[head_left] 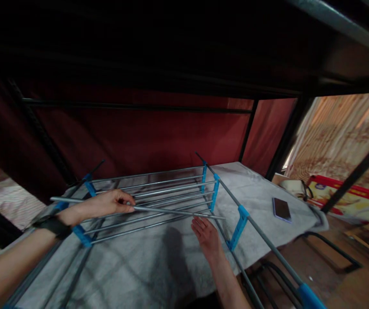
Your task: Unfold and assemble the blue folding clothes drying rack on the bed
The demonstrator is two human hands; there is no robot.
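Your left hand [116, 201] pinches a slim, straight, grey metal tube [163, 210] between thumb and fingertips, the back of the hand turned upward. The tube crosses in front of you at a slight slant: one end pokes out over your left forearm, and the other reaches past the fingertips of your right hand [206, 236]. That right hand is spread loosely, fingers extended and palm partly up, just below the tube's right-hand part; you cannot tell from this angle whether the fingertips touch it.

Beneath and beyond the tube stands a rack of grey metal rods [168, 189], its crossbars running between bright blue plastic connectors [238, 227] on both sides. The nearest right-hand connector is just beside your right hand. The rack rests on a pale grey cloth [132, 270]. A dark-screened phone with a purple edge [282, 209] lies on the cloth, to the right of the rack.
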